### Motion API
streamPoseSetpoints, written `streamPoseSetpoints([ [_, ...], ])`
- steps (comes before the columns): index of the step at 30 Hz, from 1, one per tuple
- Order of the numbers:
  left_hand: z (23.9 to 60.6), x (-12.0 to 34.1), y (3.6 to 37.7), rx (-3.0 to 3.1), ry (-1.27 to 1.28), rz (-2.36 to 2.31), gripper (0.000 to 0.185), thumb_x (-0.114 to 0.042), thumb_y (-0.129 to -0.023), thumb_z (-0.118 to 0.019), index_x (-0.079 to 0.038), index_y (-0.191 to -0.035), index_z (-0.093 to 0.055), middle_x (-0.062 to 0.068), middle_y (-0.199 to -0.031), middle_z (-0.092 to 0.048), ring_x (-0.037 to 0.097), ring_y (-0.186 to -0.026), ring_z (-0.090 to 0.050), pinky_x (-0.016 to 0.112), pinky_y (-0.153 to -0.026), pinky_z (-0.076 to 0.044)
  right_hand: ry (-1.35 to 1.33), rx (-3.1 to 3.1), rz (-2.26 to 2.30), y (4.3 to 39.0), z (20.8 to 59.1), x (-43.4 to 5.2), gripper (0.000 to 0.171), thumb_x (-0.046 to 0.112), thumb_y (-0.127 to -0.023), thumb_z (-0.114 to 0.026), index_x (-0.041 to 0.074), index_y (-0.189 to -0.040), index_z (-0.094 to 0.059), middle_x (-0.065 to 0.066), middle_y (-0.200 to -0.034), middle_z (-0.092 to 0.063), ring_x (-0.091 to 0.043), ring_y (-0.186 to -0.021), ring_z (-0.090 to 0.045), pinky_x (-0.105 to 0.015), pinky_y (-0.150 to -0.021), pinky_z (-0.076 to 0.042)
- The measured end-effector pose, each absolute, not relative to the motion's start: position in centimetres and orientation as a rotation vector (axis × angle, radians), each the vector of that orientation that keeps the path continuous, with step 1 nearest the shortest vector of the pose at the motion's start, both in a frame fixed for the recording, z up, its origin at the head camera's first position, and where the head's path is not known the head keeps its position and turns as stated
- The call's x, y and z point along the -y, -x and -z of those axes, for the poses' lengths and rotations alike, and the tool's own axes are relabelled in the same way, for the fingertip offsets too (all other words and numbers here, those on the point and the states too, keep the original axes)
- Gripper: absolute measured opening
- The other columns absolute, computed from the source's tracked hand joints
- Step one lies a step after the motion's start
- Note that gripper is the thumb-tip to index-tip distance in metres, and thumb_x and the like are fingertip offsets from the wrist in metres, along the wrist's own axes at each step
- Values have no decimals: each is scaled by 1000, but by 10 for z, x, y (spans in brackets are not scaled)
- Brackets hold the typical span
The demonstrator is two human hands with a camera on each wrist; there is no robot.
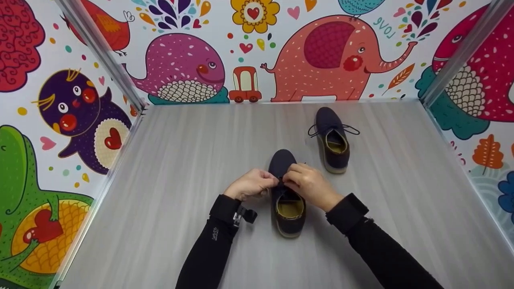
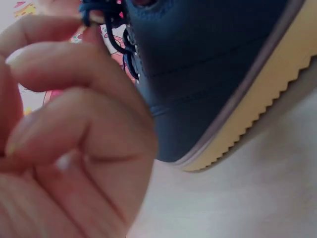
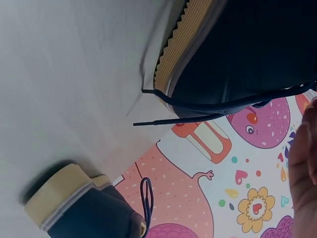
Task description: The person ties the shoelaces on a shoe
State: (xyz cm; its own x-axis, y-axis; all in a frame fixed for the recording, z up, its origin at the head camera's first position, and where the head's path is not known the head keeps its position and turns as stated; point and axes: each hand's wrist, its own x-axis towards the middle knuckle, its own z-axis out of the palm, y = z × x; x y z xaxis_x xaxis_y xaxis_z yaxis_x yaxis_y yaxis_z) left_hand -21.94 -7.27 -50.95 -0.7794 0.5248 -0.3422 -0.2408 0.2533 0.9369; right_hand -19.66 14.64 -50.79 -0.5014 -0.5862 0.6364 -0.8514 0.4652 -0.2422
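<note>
A navy shoe (image 1: 287,200) with a tan sole stands on the grey table (image 1: 168,168), toe pointing away from me. Both hands meet over its lacing. My left hand (image 1: 272,181) has its fingers curled and pinches a dark lace (image 2: 90,17) beside the shoe's side (image 2: 213,69). My right hand (image 1: 287,177) is curled over the lacing from the other side. In the right wrist view a lace (image 3: 223,105) runs taut along the shoe (image 3: 262,44) toward that hand's fingers (image 3: 303,168). The exact grip of the right fingertips is hidden.
A second navy shoe (image 1: 333,141) stands farther back to the right, its laces (image 1: 311,130) loose; it also shows in the right wrist view (image 3: 89,213). Walls with cartoon animals (image 1: 329,56) enclose the table on three sides, with metal posts (image 1: 104,52) at the corners.
</note>
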Motion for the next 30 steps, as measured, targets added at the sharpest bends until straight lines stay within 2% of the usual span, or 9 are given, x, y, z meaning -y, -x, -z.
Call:
streamPoseSetpoints([
  [3,510,71,216,-1892,-246,-1649,17,-9,-93,-56,5,-93,-65,-4,-63,-47,7,-48,-39,23,-43,-26,-1127,2263,-822,189,507,-147,12,5,-86,-77,6,-94,-69,-2,-90,-62,-16,-80,-58,-32,-71,-51],
  [5,508,70,214,-1890,-234,-1681,14,-9,-93,-55,2,-90,-64,-5,-63,-46,7,-48,-38,23,-43,-26,-1075,2249,-864,181,508,-147,16,14,-86,-79,6,-95,-69,-2,-88,-61,-15,-76,-57,-30,-67,-50],
  [9,503,69,209,-1896,-237,-1706,12,-7,-94,-53,-3,-87,-62,-6,-62,-43,6,-48,-35,21,-44,-25,-1008,2231,-829,168,512,-142,28,29,-79,-85,8,-86,-69,1,-78,-56,-11,-66,-51,-27,-57,-45],
  [13,502,70,207,-1904,-244,-1732,12,-6,-96,-50,-1,-92,-61,-6,-61,-39,5,-47,-34,20,-44,-25,-944,2258,-790,164,516,-137,17,18,-80,-83,10,-81,-68,2,-77,-58,-9,-64,-53,-26,-55,-46],
  [16,503,74,207,-1909,-197,-1783,15,-6,-98,-50,5,-98,-60,-6,-65,-41,4,-47,-34,19,-45,-27,-821,2283,-935,165,516,-142,11,5,-79,-80,9,-81,-70,2,-78,-63,-9,-65,-56,-25,-56,-47],
  [18,504,78,206,-1909,-149,-1828,16,-5,-98,-51,9,-100,-59,-5,-67,-42,4,-47,-33,18,-45,-28,-708,2305,-1095,165,517,-149,11,2,-80,-79,8,-81,-71,2,-75,-65,-8,-63,-57,-24,-56,-48],
  [21,506,82,204,-1908,-96,-1868,16,-5,-97,-50,9,-97,-58,-4,-69,-43,4,-46,-32,18,-44,-28,-556,2356,-1290,166,516,-158,10,2,-81,-79,8,-80,-71,6,-70,-64,-8,-58,-54,-23,-53,-45],
  [25,507,83,201,-1954,-79,-1835,19,-9,-95,-53,7,-97,-63,-4,-68,-45,5,-47,-38,18,-43,-27,-508,2474,-1420,166,517,-163,8,9,-87,-77,9,-81,-71,9,-67,-60,-9,-57,-51,-24,-52,-43],
  [30,507,77,198,-2049,-102,-1786,27,-24,-95,-67,3,-100,-71,-3,-70,-53,6,-48,-47,19,-43,-34,-514,2544,-1499,164,515,-165,10,17,-92,-73,11,-84,-71,8,-69,-60,-9,-59,-52,-25,-53,-43],
])
